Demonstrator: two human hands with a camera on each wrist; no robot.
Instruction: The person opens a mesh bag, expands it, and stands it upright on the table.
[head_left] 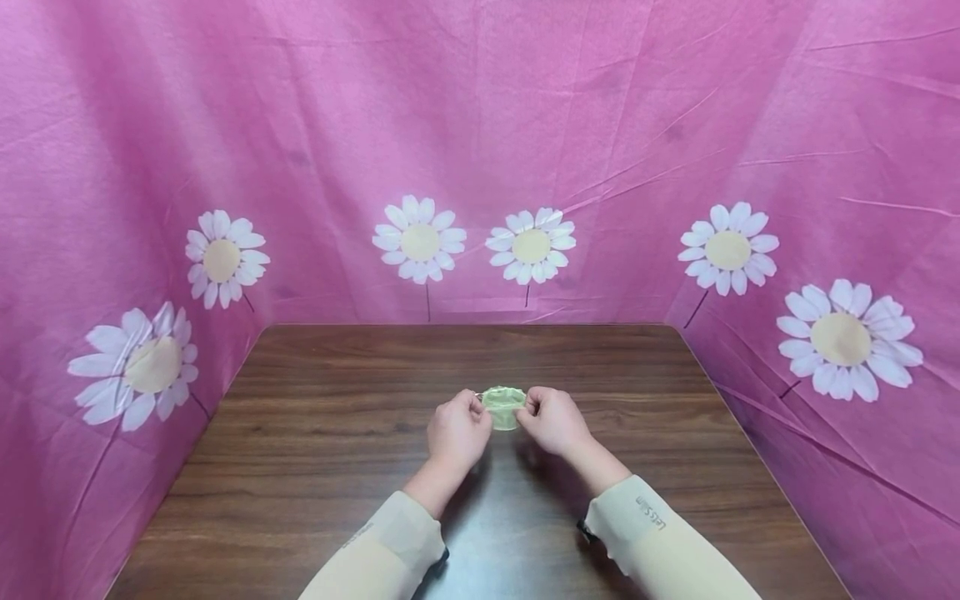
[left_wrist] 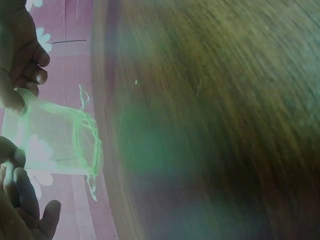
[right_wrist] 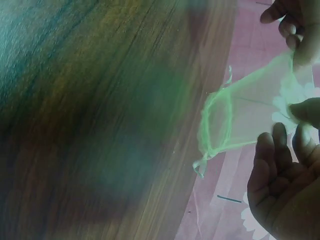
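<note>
A pale green sheer drawstring pouch [head_left: 504, 408] is stretched between my two hands above the table. My left hand [head_left: 457, 429] pinches one side of it, and my right hand [head_left: 557, 419] pinches the other. Seen from the left wrist, the pouch [left_wrist: 55, 135] spans both hands, with its gathered drawstring end pointing down toward the tabletop and short cord loops at each side. From the right wrist, the ringed drawstring mouth of the pouch [right_wrist: 217, 120] looks partly open. Thumb and fingertips hold the thin fabric; nothing shows inside it.
The dark brown wood-grain table [head_left: 337, 392] lies under both hands. Pink cloth [head_left: 465, 108] printed with white daisies surrounds its back and sides.
</note>
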